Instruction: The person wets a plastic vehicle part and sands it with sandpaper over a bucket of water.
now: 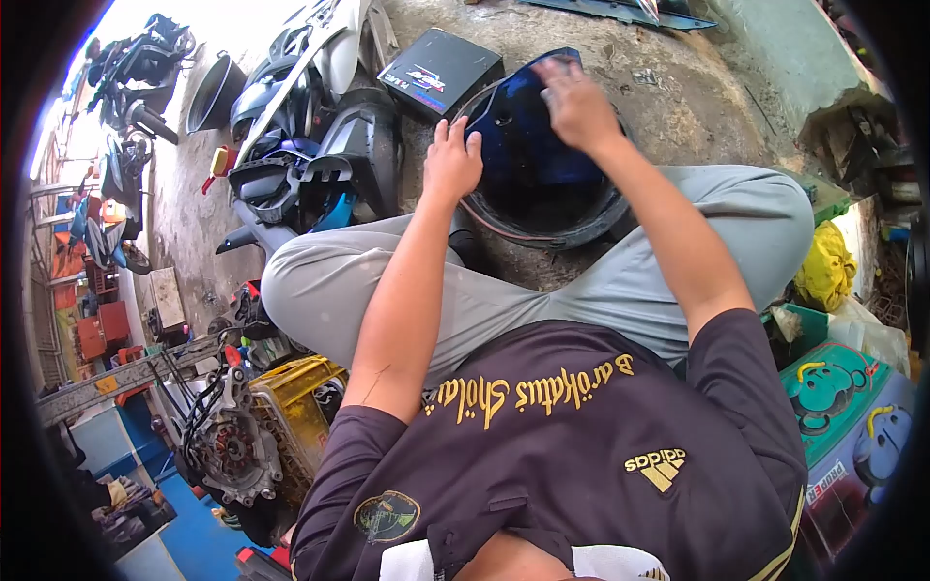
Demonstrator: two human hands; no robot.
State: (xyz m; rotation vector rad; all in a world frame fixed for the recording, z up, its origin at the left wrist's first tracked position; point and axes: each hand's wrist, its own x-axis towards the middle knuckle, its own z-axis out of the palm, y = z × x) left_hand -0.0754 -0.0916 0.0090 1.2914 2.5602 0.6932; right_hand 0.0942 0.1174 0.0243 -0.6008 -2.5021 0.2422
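The blue panel [518, 145] lies in the black tub [572, 232], its long way about 1 to 7 o'clock. The right hand [582, 108] is on its 1 o'clock end; I can't tell if it grips. The left hand [452, 163], fingers apart, is by its 9 o'clock edge.

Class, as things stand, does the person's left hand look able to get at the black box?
Probably yes: the left hand has its fingertips pointing toward the black box, which lies just beyond them, and nothing visible seems to block the way.
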